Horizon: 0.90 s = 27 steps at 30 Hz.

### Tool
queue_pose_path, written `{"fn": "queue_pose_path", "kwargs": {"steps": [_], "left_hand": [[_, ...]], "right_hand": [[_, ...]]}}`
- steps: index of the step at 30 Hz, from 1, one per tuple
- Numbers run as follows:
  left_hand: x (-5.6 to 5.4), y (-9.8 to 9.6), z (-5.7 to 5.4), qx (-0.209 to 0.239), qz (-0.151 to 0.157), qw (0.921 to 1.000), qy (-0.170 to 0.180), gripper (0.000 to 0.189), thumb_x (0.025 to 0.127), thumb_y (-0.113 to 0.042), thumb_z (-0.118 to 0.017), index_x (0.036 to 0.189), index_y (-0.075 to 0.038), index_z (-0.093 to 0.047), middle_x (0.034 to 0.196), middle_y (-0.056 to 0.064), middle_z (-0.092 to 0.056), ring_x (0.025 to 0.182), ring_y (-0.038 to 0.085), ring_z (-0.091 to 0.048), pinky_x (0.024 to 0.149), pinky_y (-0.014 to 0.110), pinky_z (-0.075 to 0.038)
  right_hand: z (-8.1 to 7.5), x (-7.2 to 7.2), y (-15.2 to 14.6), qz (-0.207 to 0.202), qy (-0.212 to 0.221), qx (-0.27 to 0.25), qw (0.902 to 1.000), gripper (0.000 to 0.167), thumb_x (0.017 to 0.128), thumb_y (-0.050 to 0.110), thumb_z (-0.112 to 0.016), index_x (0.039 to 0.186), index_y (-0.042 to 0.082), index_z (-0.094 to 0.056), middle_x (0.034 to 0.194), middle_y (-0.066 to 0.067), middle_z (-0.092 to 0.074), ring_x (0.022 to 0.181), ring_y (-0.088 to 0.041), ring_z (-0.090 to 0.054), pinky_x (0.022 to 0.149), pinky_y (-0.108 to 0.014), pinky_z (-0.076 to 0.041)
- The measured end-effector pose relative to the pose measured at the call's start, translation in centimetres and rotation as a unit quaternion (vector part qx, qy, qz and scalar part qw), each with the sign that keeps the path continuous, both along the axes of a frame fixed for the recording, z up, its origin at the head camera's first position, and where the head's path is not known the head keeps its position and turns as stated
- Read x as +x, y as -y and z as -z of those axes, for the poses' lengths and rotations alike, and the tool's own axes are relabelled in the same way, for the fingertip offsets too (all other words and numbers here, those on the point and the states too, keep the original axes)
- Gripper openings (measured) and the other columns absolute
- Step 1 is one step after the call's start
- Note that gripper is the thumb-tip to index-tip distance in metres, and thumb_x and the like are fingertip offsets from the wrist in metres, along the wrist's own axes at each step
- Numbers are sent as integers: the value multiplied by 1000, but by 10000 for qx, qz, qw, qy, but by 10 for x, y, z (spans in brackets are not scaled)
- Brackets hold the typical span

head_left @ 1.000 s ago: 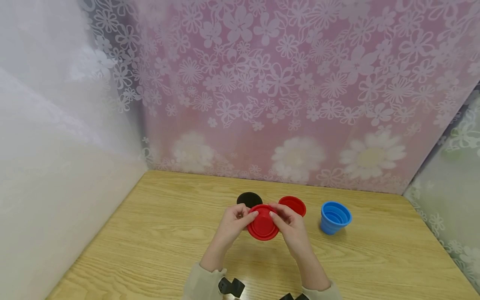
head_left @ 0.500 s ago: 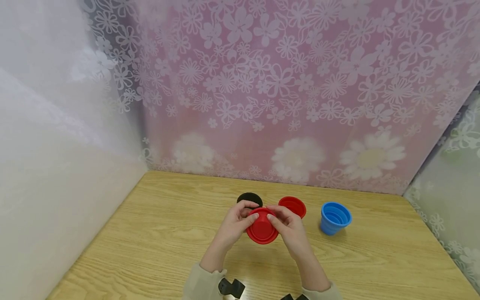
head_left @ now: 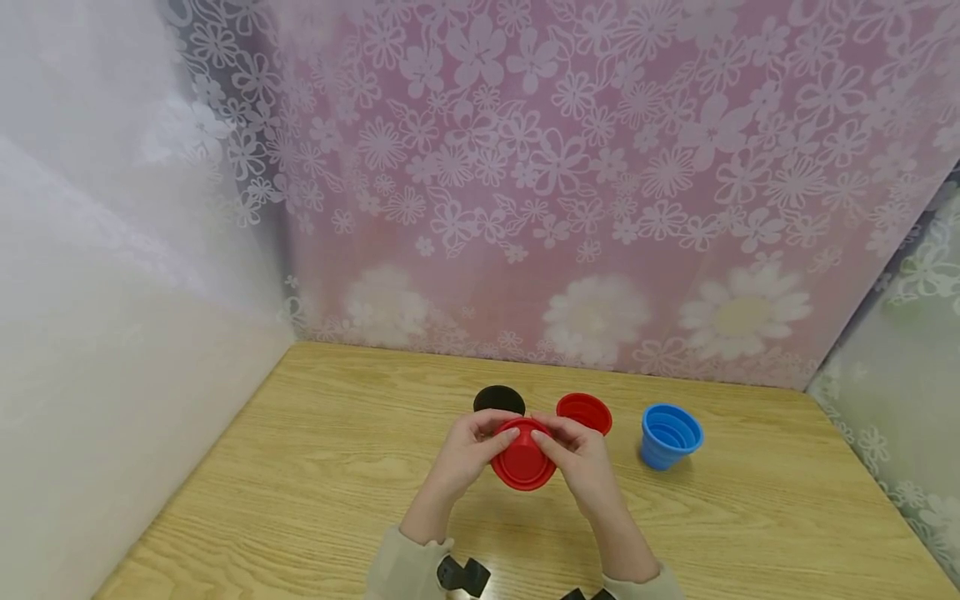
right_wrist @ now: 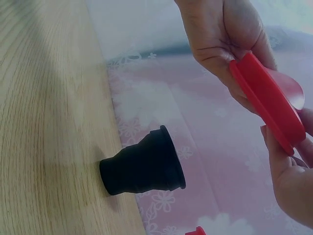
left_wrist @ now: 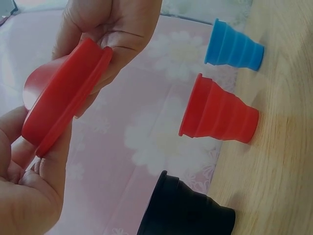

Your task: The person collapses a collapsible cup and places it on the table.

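Above the table (head_left: 337,467), both hands on one part: left hand (head_left: 468,446) and right hand (head_left: 581,454) each pinch a red folding cup (head_left: 523,463), thumbs on the face toward me, fingers wrapped behind the rim. It's held off the surface, tilted, what looks like its base side facing me. Wrist views show a mostly flat ring with a short bulge in the middle, so I'd call it part-extended at best.

My read on the step: working the folds out of this cup. Can't rule out flattening it from a still. If it's opening, next move calls for a firm rim grip and even pressure from behind, ring by ring; uneven push would likely leave it lopsided.

Just beyond my hands: black cup (head_left: 498,399), partly hidden by the left one, then a second red cup (head_left: 583,410). Off right, well apart from the held one: blue cup (head_left: 667,446). All three upright, extended, mouths up.
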<state>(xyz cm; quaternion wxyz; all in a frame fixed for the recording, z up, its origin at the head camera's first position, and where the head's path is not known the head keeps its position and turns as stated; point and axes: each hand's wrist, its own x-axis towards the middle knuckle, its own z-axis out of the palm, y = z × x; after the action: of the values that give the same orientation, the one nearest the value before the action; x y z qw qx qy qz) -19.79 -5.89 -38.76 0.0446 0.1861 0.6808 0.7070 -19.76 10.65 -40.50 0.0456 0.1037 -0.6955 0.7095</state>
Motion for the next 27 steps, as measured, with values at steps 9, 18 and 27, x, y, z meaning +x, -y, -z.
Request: {"fn": "queue_pose_path", "kwargs": {"steps": [9, 18, 27], "left_hand": [[1, -3, -1, -348, -188, 9984, -403, 21, 86, 2, -53, 105, 8, -60, 95, 18, -61, 76, 21, -61, 66, 29, -52], [1, -3, -2, -724, -210, 9948, -690, 19, 86, 3, -53, 102, 8, -61, 89, 17, -63, 70, 16, -61, 62, 27, -52], [2, -3, -3, -780, -222, 9940, -728, 19, 86, 4, -52, 102, 7, -61, 90, 17, -63, 70, 16, -61, 62, 27, -52]], "right_hand": [[3, 0, 2, 266, -265, 226, 9990, 24, 79, -2, -63, 101, -9, -62, 98, -19, -61, 79, -15, -60, 66, -25, -51], [5, 2, 5, 627, -493, 880, 9929, 19, 77, -4, -64, 96, -7, -65, 89, -16, -63, 71, -15, -60, 61, -24, -52], [6, 1, 5, 614, -635, 859, 9924, 18, 77, -5, -63, 95, -7, -65, 88, -17, -64, 70, -14, -61, 60, -24, -52]]}}
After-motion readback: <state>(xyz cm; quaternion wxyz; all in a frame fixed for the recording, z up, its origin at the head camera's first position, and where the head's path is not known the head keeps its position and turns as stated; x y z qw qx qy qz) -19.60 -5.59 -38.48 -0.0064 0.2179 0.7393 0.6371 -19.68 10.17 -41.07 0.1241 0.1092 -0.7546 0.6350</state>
